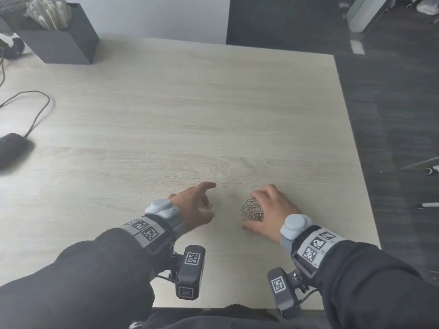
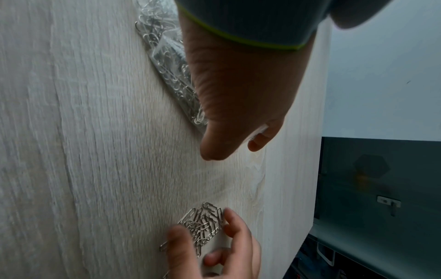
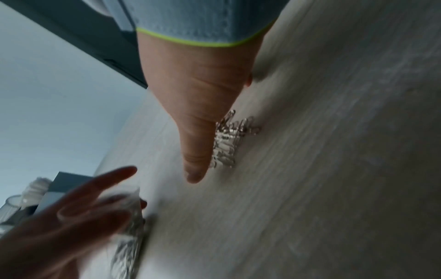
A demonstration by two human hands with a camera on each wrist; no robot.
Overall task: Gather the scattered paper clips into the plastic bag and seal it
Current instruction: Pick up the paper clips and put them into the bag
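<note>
Right now both hands are working low over the near part of the pale wood bench (image 1: 166, 110). The right hand (image 1: 270, 210) is cupping over a heap of loose paper clips (image 1: 252, 209), fingers (image 2: 235, 226) curled around the far side and thumb on the near side, raking the pile together; they are touching the clips but not clearly lifting any. One stray clip (image 2: 164, 246) is lying just beside the thumb tip. The left hand (image 1: 194, 207) is sitting just left of the pile, palm facing right, fingers loosely spread and relaxed, resting on a clear plastic bag (image 2: 167, 62) that is lying flat on the bench beneath the wrist and palm. The bag is already holding many clips; in the head view it is almost wholly hidden under the hand. Whether the fingers are pinching the bag's mouth, cannot tell, since the right wrist view is blurred there. Bag and pile are near each other, not touching. Far left, a dark box (image 1: 61, 41) with pale contents is standing, and a black mouse (image 1: 11, 148) with its cable (image 1: 35, 108) is lying at the left edge.
</note>
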